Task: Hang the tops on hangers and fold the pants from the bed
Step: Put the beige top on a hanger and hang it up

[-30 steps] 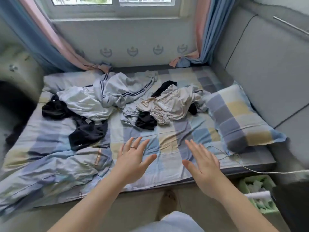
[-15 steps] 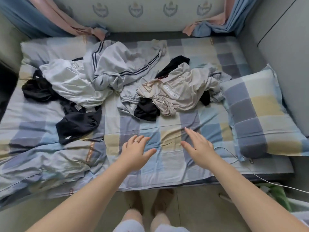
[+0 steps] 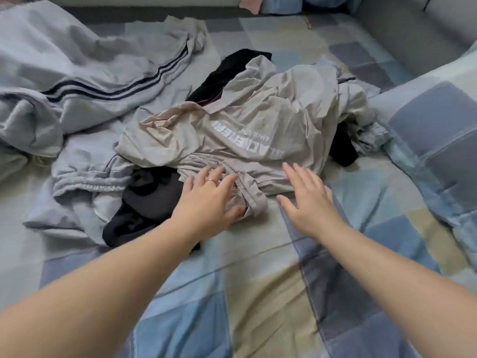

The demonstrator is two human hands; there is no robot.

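The beige top (image 3: 253, 120) lies crumpled mid-bed (image 3: 258, 280). My left hand (image 3: 209, 200) rests spread fingers on its near hem. My right hand (image 3: 307, 200) hovers just right, fingers straight and apart. It looks soft, light and limp, so I'd grip bunched hem.

The bed (image 3: 258, 293) has a sheet with blue, grey and pale yellow squares. A crumpled beige top (image 3: 245, 130) with white letters lies in the middle of it. A black garment (image 3: 149, 202) touches the top's near left edge. Further left lie a grey garment (image 3: 90, 73) with three dark stripes and grey pants (image 3: 87, 171) with an elastic waist. A checked pillow (image 3: 438, 130) lies at the right side.
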